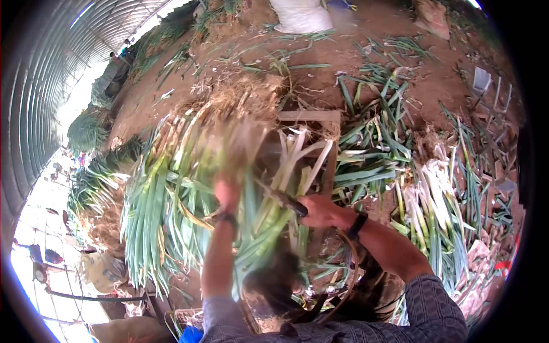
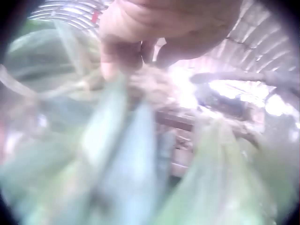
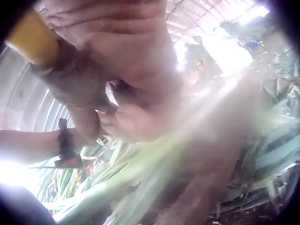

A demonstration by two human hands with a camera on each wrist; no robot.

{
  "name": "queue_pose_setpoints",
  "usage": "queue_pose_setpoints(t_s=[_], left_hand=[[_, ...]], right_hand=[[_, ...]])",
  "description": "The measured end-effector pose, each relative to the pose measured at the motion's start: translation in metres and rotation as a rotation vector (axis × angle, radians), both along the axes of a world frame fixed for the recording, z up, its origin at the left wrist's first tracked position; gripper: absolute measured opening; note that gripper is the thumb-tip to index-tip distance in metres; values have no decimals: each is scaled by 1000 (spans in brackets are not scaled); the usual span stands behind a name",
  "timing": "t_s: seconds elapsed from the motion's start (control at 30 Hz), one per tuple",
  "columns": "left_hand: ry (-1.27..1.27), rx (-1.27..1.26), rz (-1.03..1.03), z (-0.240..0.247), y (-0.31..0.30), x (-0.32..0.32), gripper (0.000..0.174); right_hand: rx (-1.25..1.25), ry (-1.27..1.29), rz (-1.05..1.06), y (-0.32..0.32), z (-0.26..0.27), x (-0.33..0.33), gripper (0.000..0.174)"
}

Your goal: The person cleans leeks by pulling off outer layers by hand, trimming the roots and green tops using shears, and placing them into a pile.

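Observation:
In the head view my left hand point(image 1: 227, 194) grips a large green onion among a thick pile of green onions point(image 1: 151, 200). The held stalk's upper part is a motion blur above the fist. Curled fingers point(image 2: 122, 58) stand right over green leaves in the left wrist view. My right hand point(image 1: 321, 210) holds the black handle point(image 1: 298, 208) of a nozzle-like tool that points up and left toward the onions. A brown hose point(image 1: 354, 260) curves down near that wrist. The right wrist view shows a yellow part point(image 3: 33, 38) beside the gripping hand.
A wooden frame point(image 1: 309, 116) stands beyond the hands. To its right lie loose green leaves point(image 1: 372, 146) and a heap of white-stemmed onions point(image 1: 437, 197). A white sack point(image 1: 301, 14) sits on the dirt floor at the back. More onions point(image 1: 94, 191) are stacked at the left.

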State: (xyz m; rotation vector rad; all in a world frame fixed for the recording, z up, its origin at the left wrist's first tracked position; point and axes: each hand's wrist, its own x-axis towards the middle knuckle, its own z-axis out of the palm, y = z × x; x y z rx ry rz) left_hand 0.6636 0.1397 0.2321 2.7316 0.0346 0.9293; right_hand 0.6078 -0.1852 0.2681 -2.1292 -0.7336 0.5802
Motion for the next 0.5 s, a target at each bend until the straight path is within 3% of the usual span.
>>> queue_pose_setpoints(t_s=[0.1, 0.2, 0.3, 0.33, 0.4, 0.43, 0.5], left_hand=[[52, -25, 29, 17, 25, 15, 29], [376, 11, 283, 22, 22, 41, 46], [464, -176, 376, -2, 7, 67, 59], [557, -264, 103, -2, -1, 69, 56], [407, -110, -175, -17, -54, 70, 21], [518, -189, -285, -36, -68, 68, 19], [748, -25, -509, -30, -107, 38, 18]], right_hand=[[68, 12, -70, 11, -14, 8, 41], [236, 117, -246, 13, -7, 11, 49], [228, 150, -281, 8, -18, 13, 53], [277, 157, -288, 4, -12, 13, 51], [387, 172, -310, -4, 9, 10, 47], [458, 229, -325, -7, 11, 10, 46], [587, 354, -327, -15, 17, 12, 42]])
